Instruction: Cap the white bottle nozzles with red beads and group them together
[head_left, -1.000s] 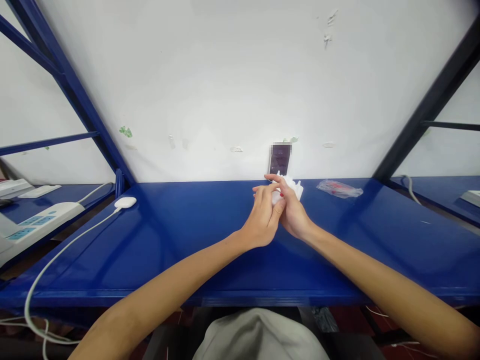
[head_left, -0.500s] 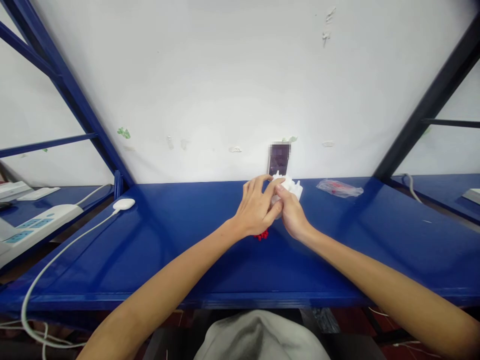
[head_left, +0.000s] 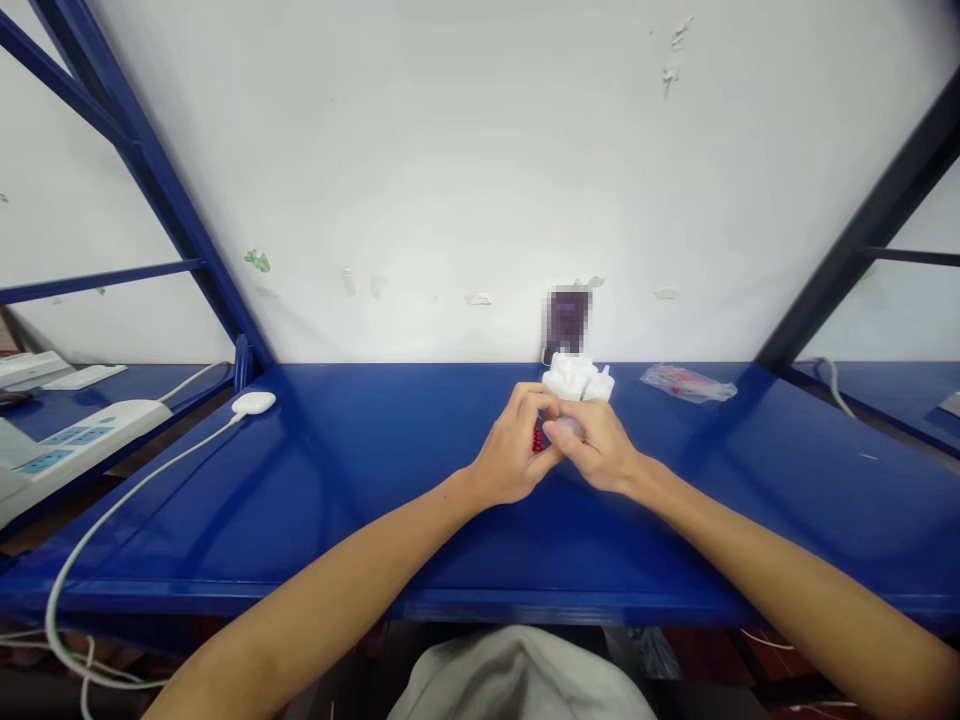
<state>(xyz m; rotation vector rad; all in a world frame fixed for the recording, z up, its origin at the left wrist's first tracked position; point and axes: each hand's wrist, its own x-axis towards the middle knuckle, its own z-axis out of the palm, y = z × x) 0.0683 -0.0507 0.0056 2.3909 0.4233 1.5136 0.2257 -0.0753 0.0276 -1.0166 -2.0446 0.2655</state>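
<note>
My left hand [head_left: 516,450] and my right hand [head_left: 600,445] meet over the middle of the blue table, fingertips touching. Both have curled fingers. Between them a small pale, translucent object [head_left: 571,426] shows, pressed by my right thumb; most of it is hidden. Small red beads [head_left: 538,438] are partly visible beside my left fingers; whether that hand grips them is unclear. Just beyond the hands sits a white object with several knobs [head_left: 574,374], near the wall.
A phone-like dark object [head_left: 568,322] leans on the wall behind. A clear plastic bag with red contents [head_left: 688,383] lies back right. A white charger puck [head_left: 253,403] with a cable is at left, near a power strip [head_left: 90,440]. Blue shelf posts flank the table.
Both hands have drawn slightly nearer to me, away from the white knobbed object, which shows more fully now. The fingers have curled more, and the red beads now show between the hands.
</note>
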